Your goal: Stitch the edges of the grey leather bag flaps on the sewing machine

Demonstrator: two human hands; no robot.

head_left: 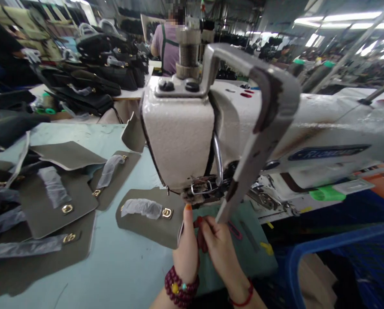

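Grey flap point(146, 225) sits at ten o'clock from our left fingers point(188, 221), which pinch its edge; our right fingers point(211, 229) curl, and we cannot tell their hold.

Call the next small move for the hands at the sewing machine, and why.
Likely nudge the grey flap forward, edge first, under the presser foot. The left hand pinches its edge just short of the foot, the right hand is close beside it, and the flap lies flat on the table.

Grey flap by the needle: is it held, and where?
The left hand pinches the grey flap at its right edge; the right hand cannot be told.
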